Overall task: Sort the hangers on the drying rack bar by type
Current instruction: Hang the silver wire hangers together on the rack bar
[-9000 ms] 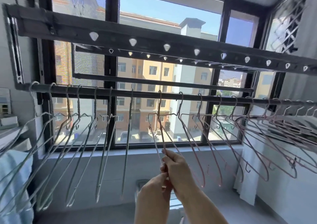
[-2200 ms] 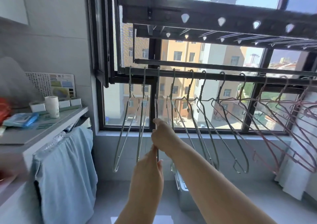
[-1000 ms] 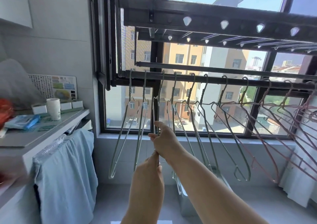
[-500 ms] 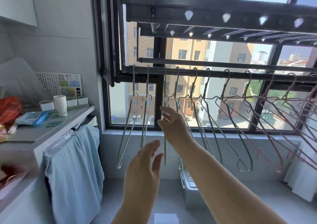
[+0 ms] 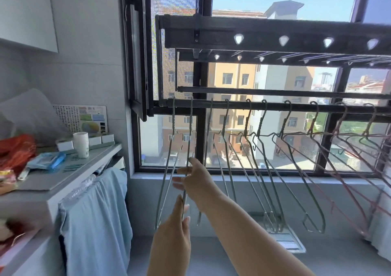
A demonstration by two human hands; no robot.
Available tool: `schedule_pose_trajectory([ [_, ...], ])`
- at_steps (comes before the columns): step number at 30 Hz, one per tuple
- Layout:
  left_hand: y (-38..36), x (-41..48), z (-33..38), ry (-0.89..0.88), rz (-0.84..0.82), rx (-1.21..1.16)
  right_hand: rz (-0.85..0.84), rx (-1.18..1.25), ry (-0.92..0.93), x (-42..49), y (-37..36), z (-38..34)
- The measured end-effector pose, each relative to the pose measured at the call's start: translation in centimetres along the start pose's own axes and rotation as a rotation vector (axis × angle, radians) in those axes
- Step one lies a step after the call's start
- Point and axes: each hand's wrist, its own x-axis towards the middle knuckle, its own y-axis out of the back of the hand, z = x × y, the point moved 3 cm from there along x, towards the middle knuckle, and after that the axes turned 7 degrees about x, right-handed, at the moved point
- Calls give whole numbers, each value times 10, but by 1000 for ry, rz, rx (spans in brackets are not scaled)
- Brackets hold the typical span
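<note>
Head: right hand [image 5: 195,181] now on silver hanger [image 5: 189,132]

Open lane on the left: between the worktop [image 5: 63,182] edge, with its hanging blue cloth [image 5: 95,223], and the first silver hanger [image 5: 173,119], a hand passes freely. The open window sash [image 5: 137,64] juts in just beside that end of the rack bar [image 5: 300,107]. Left hand [image 5: 172,225] and right hand [image 5: 194,180] sit at the second hanger [image 5: 191,123], with a narrow slot either side. Rightward it tightens: the other silver hangers [image 5: 260,125] fan out and overlap low down, and the pink hangers [image 5: 339,125] cross one another (no clean way through there). Overhead, the upper rack beam [image 5: 275,37] and a second rail [image 5: 275,91] cap the reach. Below the hanger tips, open room down to the floor [image 5: 211,254].
</note>
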Motion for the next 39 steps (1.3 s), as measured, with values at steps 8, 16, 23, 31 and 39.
schedule_pose_trajectory([
  [8, -5, 1, -2, 24, -32, -40, -13, 152, -52, -1, 1, -3],
  [16, -17, -3, -2, 32, -82, -22, 46, -122, -27, 0, 8, 1],
  [23, 2, 13, 13, 14, 41, 127, 247, -384, 340, -35, 53, -25],
  [31, -13, 18, 60, -38, -194, 63, 233, -225, 65, -19, 67, 19],
  [39, -44, 18, 62, 229, -361, -119, 277, -39, 112, -18, 70, 30],
])
